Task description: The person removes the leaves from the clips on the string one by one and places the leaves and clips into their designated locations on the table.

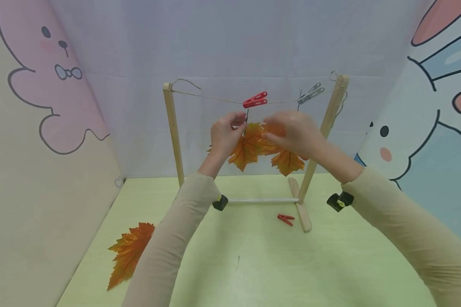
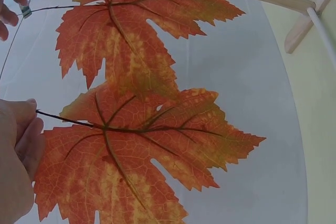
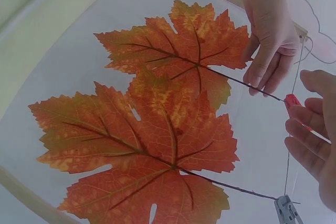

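My left hand (image 1: 226, 133) pinches the dark stem of an orange maple leaf (image 1: 244, 149) between thumb and fingers. Above that hand, a red clothespin (image 1: 255, 100) clips the stem's top to the string. My right hand (image 1: 293, 133) is held just below and right of this clothespin, its fingers loosely bent around nothing. A second orange leaf (image 3: 157, 156) hangs to the right from a grey clothespin (image 1: 311, 94); in the head view my right hand partly hides it. The left wrist view shows both leaves (image 2: 142, 129) overlapping.
The string spans two wooden posts (image 1: 173, 132) joined low by a white rod (image 1: 263, 200). Another red clothespin (image 1: 286, 219) lies on the table beside the wooden foot (image 1: 304, 217). A loose orange leaf (image 1: 130, 253) lies at left, partly behind my left sleeve.
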{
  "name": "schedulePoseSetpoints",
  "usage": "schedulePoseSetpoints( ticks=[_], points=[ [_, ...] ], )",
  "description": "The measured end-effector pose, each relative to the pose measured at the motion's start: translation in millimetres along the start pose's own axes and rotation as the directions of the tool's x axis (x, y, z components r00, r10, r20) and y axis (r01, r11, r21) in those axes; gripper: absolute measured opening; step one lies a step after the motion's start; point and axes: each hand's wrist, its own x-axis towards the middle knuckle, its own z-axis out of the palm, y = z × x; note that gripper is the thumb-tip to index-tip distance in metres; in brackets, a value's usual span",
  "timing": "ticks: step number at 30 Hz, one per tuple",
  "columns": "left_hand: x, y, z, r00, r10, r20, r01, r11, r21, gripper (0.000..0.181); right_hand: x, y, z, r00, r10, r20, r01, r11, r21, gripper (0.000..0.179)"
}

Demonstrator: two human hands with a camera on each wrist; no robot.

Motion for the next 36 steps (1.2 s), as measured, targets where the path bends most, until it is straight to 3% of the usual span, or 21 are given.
schedulePoseSetpoints(
  ticks=[7, 18, 27, 36],
  points=[
    [0.2, 0.9, 1.8, 1.000, 0.000, -0.001, 0.000, 1.000, -0.012, 0.019, 12.3, -1, -8, 0.995, -0.013, -0.103, 0.014, 1.000, 0.014, 0.028],
    [-0.9, 0.9, 3.3, 1.000, 0.014, 0.002, -0.014, 1.000, -0.008, 0.019, 23.6, 7, -10, 0.978, 0.074, -0.194, -0.075, 0.997, 0.001, 0.038],
    [-3.0, 1.3, 3.0, 1.000, 0.027, -0.002, -0.027, 1.000, 0.004, 0.018, 29.5, 17, -10, 0.966, 0.211, -0.151, -0.210, 0.977, 0.025, 0.041],
    [-3.5, 1.4, 1.4, 1.000, 0.029, -0.003, -0.029, 1.000, 0.011, 0.018, 32.6, 24, -4, 0.965, 0.254, -0.058, -0.254, 0.967, 0.013, 0.046]
  ],
)
